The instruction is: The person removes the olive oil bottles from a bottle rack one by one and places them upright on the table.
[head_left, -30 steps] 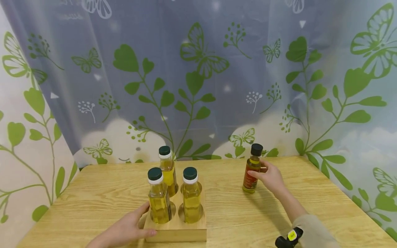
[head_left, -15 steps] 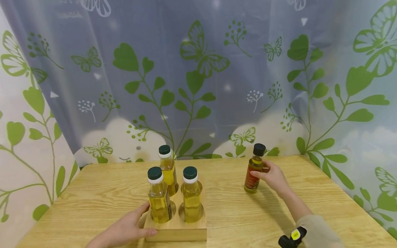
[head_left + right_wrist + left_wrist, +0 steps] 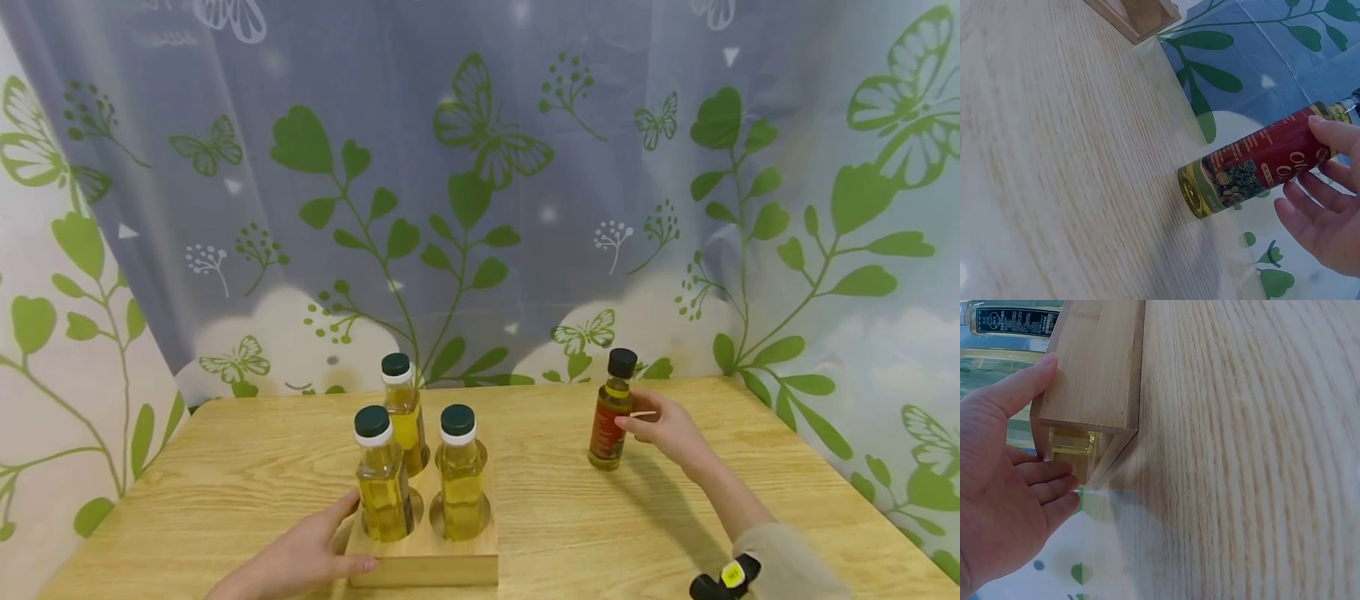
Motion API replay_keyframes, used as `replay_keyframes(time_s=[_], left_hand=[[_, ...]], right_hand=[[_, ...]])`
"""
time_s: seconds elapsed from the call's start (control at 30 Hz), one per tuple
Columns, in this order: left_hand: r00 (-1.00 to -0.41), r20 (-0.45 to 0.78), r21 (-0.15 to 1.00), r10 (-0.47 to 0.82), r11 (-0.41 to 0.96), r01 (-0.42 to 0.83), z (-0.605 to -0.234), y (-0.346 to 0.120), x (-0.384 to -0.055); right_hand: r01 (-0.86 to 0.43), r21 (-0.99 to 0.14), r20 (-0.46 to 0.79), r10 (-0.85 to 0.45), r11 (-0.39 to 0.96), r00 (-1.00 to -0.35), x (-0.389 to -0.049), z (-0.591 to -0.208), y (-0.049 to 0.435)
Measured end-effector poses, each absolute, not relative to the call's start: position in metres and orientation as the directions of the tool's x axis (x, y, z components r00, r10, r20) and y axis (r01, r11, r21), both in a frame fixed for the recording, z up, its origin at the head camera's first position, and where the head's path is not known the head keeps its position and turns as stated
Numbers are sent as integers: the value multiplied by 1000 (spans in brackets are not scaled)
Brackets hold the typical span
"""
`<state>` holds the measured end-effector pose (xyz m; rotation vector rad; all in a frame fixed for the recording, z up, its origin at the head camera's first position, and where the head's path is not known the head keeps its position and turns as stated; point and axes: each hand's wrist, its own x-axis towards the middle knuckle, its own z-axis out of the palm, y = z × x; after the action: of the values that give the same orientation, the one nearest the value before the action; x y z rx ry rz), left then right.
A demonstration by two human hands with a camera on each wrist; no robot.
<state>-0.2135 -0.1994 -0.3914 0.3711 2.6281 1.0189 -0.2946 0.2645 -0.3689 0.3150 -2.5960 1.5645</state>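
Observation:
On the left half of the table stands a wooden bottle rack (image 3: 423, 572) with round holes. Three bottles of yellow oil sit in it: front left (image 3: 384, 496), front right (image 3: 462, 492) and back left (image 3: 406, 421), all with dark green caps. My left hand (image 3: 303, 546) grips the rack's left side, its thumb at the front top edge and its fingers around the side, as the left wrist view shows. To the right, a red-labelled olive oil bottle (image 3: 608, 425) with a black cap stands upright. My right hand (image 3: 672, 433) pinches it loosely from the right, thumb (image 3: 1329, 134) near the neck.
The table (image 3: 547, 517) has a light wood grain. Behind it hangs a blue-grey curtain (image 3: 405, 208) with green leaves and butterflies. A black device with a yellow label (image 3: 731, 573) is worn at my right wrist.
My right hand has drawn back to the right, its thumb sliding from the label's front to the bottle's right edge. That bottle stays in about the same place. My left hand and the rack hold still.

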Motion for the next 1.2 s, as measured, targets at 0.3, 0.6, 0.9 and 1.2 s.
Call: replay_keyframes(time_s=[0.3,0.6,0.9,1.2], left_hand=[[-921,-188,700,342,705,119,-391,-200,-212],[-917,-156,704,368,693,158,-388,-200,-212],[-913,-155,705,378,689,166,-389,-201,-212],[-911,-152,697,382,695,176,-390,-202,-211]], right_hand=[[-198,-819,148,-135,538,-980,-277,-365,270],[-220,-829,135,-199,513,-971,-265,-353,255],[-292,-837,141,-333,462,-932,-258,-341,221],[-364,-848,168,-456,385,-874,-258,-336,182]])
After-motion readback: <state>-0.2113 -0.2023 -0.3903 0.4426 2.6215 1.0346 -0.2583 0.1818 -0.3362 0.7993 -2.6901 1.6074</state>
